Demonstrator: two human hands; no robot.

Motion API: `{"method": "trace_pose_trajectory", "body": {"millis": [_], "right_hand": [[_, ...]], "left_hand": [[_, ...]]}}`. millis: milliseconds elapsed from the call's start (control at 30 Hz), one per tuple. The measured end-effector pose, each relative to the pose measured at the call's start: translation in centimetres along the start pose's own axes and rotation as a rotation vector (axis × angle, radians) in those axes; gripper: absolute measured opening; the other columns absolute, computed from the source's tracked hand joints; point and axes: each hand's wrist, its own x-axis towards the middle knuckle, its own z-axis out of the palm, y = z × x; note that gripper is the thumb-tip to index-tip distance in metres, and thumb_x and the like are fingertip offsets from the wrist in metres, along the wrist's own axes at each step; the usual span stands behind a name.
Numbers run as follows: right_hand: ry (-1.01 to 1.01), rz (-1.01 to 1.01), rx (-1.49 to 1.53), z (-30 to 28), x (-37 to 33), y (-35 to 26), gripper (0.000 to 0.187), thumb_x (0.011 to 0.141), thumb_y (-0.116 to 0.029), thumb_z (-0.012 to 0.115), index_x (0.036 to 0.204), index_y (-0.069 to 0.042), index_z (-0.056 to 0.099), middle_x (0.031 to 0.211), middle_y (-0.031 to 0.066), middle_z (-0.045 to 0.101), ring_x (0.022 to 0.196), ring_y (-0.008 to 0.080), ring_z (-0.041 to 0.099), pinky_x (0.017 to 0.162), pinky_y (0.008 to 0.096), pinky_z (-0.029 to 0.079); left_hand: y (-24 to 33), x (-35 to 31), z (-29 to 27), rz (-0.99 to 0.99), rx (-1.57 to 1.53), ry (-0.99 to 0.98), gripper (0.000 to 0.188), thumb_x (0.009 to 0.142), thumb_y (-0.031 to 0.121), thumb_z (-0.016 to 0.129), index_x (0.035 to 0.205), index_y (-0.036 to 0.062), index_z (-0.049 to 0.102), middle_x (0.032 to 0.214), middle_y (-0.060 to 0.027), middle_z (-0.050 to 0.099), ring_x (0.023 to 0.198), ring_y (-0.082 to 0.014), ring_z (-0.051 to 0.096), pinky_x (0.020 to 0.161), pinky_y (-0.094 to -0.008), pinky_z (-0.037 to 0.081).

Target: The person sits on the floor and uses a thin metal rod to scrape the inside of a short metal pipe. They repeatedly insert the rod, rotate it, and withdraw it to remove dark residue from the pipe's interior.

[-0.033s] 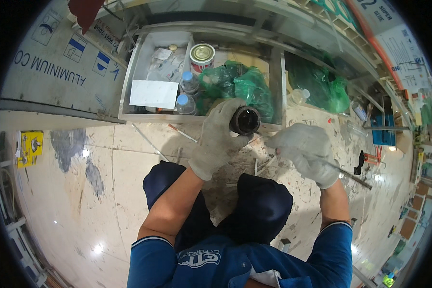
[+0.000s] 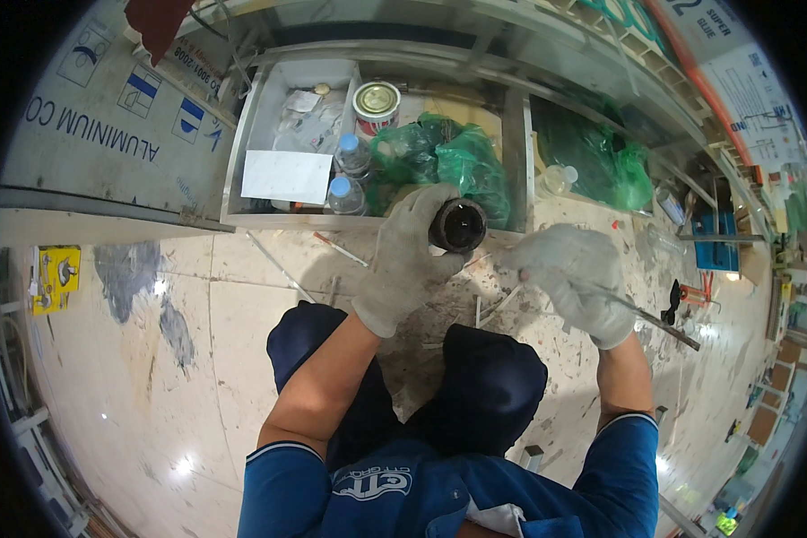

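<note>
My left hand (image 2: 403,255), in a pale grey work glove, is wrapped round a small dark jar (image 2: 457,224). Its round mouth faces up towards me, and its inside looks black and glossy. To the right of the jar, my gloved right hand (image 2: 576,276) is closed on a thin, dark stick (image 2: 659,328), whose long end sticks out behind the hand to the right. The fingertips of that hand are blurred, and I cannot make out the stick's front end. A gap separates the right hand from the jar.
Beyond my hands, an open drawer (image 2: 242,184) holds a paint can (image 2: 377,99), blue-capped bottles (image 2: 354,154) and a green plastic bag (image 2: 471,166). Thin strips (image 2: 280,267) litter the stained floor (image 2: 170,305). A blue crate (image 2: 713,242) stands at the right.
My right hand has shifted slightly, and the stick's far end has moved a little up and to the right. The left hand and the jar look unmoved.
</note>
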Motion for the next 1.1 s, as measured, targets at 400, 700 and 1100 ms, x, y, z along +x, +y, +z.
{"method": "trace_pose_trajectory", "body": {"millis": [400, 700, 1100], "right_hand": [[-0.082, 0.029, 0.123, -1.2, -0.2, 0.7, 0.018, 0.086, -0.014, 0.077, 0.102, -0.006, 0.077, 0.1, 0.0109, 0.076, 0.087, 0.0305, 0.073, 0.074, 0.0388, 0.058], [-0.056, 0.028, 0.074, -0.5, 0.2, 0.4, 0.012, 0.09, -0.013, 0.074, 0.097, -0.003, 0.077, 0.094, 0.0121, 0.077, 0.08, 0.0289, 0.073, 0.072, 0.0365, 0.057], [-0.085, 0.032, -0.011, -0.2, 1.1, 0.9, 0.011, 0.092, -0.011, 0.07, 0.101, -0.007, 0.076, 0.096, 0.0117, 0.076, 0.078, 0.0308, 0.072, 0.068, 0.0379, 0.058]], "left_hand": [[-0.5, 0.1, 0.3, 0.064, 0.0, 0.01, 0.071, 0.065, 0.002, 0.089, 0.129, 0.0045, 0.059, 0.121, -0.016, 0.067, 0.112, -0.0318, 0.067, 0.096, -0.0383, 0.054], [-0.4, 0.1, 0.2, 0.041, 0.04, 0.021, 0.067, 0.067, 0.004, 0.088, 0.127, 0.0056, 0.059, 0.122, -0.0168, 0.066, 0.111, -0.0349, 0.066, 0.095, -0.0416, 0.055], [-0.6, 0.0, 1.0, 0.015, 0.056, 0.003, 0.069, 0.066, 0.007, 0.09, 0.128, 0.0068, 0.06, 0.122, -0.0161, 0.066, 0.113, -0.0359, 0.065, 0.097, -0.0429, 0.053]]}}
